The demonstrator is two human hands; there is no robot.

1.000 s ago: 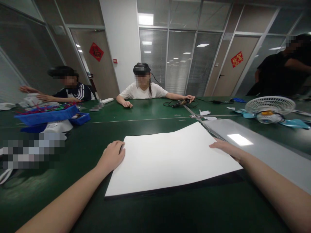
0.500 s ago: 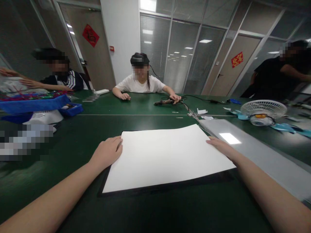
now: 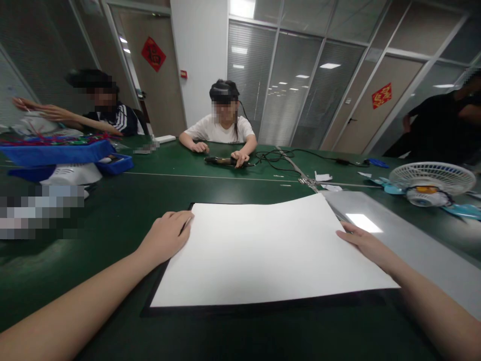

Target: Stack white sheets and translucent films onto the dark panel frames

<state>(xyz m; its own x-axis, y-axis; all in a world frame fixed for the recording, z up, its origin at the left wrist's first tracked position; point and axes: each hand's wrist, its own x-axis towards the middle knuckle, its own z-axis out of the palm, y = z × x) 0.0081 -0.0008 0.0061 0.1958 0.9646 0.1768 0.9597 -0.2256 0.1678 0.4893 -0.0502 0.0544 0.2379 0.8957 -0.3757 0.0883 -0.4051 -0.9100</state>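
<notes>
A large white sheet lies on a black board on the green table in front of me. My left hand rests on the sheet's left edge, fingers curled onto the paper. At the right edge, my right hand lies flat on the paper with fingers stretched out. Neither hand lifts the sheet.
A grey panel lies to the right of the sheet. Beyond it stands a white fan. Blue trays sit at the left. Across the table a person in white holds a dark tool; other people are at the left and right.
My right hand has slid a little down the sheet's right edge. The person opposite has drawn the dark tool leftward toward the middle. The view has shifted slightly.
</notes>
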